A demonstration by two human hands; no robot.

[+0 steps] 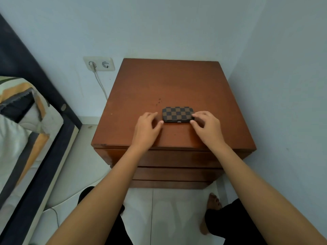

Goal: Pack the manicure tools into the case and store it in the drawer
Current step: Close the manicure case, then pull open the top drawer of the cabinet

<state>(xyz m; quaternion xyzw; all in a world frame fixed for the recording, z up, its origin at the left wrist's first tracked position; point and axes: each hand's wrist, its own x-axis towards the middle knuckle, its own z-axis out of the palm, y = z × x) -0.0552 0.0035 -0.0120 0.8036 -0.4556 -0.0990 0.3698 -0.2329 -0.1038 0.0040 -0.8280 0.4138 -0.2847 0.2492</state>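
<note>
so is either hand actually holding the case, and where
Not lifted: the checkered case lies shut on the nightstand. The right hand touches its right end; the left hand is just beside it.

A small oblong case (177, 114), covered in a brown and dark checkered pattern, is seen closed and lying flat on the worktop (159, 82), above the shut drawers (177, 159).

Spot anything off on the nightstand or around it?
Nothing major. The checkered case lies shut and flat on the nightstand, with the left hand and right hand at its ends. The drawers are shut. A few small dark specks mark the top behind the case.
</note>
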